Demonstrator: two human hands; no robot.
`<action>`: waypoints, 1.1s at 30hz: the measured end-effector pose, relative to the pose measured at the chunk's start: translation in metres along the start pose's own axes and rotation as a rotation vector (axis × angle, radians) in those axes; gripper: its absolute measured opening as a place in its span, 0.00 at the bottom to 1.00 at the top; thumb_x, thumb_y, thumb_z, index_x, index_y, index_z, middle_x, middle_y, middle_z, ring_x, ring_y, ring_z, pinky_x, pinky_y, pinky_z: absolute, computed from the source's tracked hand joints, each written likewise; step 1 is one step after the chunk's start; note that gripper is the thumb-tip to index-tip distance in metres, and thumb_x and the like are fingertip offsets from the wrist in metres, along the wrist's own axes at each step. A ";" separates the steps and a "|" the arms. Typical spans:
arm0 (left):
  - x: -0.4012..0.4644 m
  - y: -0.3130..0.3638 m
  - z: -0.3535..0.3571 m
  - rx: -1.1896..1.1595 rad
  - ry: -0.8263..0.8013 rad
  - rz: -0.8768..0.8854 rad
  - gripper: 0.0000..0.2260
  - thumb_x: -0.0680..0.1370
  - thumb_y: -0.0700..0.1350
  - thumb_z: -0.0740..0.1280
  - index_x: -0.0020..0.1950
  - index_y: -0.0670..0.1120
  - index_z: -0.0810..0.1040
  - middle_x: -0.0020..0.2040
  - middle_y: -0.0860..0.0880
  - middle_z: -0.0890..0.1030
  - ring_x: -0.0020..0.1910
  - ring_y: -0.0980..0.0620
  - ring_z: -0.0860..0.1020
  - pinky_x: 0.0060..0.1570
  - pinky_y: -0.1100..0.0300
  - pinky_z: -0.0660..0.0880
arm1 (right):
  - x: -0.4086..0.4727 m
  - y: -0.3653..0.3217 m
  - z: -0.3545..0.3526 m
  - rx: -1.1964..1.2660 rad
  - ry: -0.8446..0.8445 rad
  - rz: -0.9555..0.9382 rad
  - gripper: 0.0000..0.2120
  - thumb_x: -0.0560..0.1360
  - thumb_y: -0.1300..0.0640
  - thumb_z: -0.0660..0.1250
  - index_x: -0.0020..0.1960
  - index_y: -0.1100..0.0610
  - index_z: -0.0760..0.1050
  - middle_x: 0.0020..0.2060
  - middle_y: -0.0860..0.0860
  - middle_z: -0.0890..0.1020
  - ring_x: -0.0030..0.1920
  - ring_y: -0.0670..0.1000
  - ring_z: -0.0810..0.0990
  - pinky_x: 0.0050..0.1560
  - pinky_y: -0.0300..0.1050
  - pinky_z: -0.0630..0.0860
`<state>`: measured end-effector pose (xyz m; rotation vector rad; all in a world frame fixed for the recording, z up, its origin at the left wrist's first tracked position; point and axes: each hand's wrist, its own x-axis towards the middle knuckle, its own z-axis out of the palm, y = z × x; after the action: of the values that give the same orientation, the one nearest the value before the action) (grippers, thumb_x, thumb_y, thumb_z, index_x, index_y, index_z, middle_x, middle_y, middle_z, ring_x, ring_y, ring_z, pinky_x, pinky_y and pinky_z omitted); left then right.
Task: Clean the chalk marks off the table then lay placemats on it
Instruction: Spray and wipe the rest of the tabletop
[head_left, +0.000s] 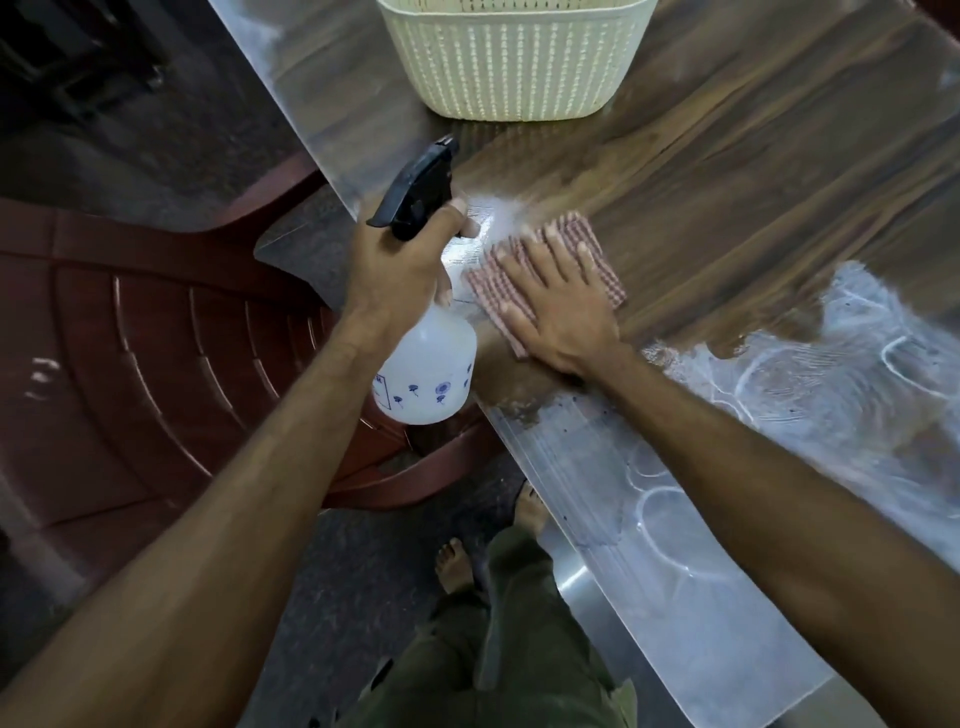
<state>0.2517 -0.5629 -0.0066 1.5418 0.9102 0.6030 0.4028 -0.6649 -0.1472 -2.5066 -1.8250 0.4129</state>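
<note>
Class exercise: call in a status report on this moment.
Left hand grips spray bottle. Right hand flat on cloth. Chalk marks remain on table. Basket beyond.

The cream basket (514, 62) is cut off by the top edge, so its rim and contents cannot be seen. The right hand (558, 306) covers the middle of the checked cloth (597, 244), and the chalk marks (893, 358) run out past the right edge. The left hand (400, 260) hides the neck of the spray bottle (426, 374), whose label print is too small to read. The table (727, 156) continues beyond the top and right edges. The maroon plastic chair (156, 338) is cropped at the left edge.
</note>
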 end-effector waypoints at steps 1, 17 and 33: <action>-0.001 0.000 -0.002 -0.002 0.007 -0.005 0.02 0.79 0.40 0.66 0.50 0.43 0.78 0.47 0.38 0.83 0.17 0.51 0.69 0.23 0.60 0.67 | -0.018 0.001 0.003 0.007 -0.005 -0.044 0.33 0.80 0.35 0.39 0.81 0.47 0.46 0.81 0.54 0.47 0.80 0.56 0.44 0.77 0.60 0.39; -0.022 0.010 -0.014 -0.047 -0.083 0.079 0.04 0.78 0.45 0.67 0.44 0.50 0.79 0.44 0.44 0.82 0.40 0.23 0.76 0.24 0.59 0.68 | -0.039 -0.067 0.024 -0.021 -0.013 0.092 0.34 0.78 0.33 0.37 0.80 0.45 0.45 0.80 0.55 0.47 0.79 0.61 0.45 0.73 0.70 0.40; -0.057 0.017 -0.013 -0.040 -0.248 0.093 0.02 0.78 0.46 0.67 0.46 0.48 0.78 0.42 0.49 0.84 0.33 0.31 0.77 0.26 0.61 0.68 | -0.104 -0.047 0.035 0.069 0.042 0.415 0.34 0.78 0.32 0.36 0.80 0.44 0.39 0.80 0.54 0.41 0.79 0.61 0.39 0.75 0.69 0.39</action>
<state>0.2124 -0.6024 0.0192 1.5882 0.6375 0.4796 0.3220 -0.7528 -0.1518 -2.8130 -1.2433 0.4157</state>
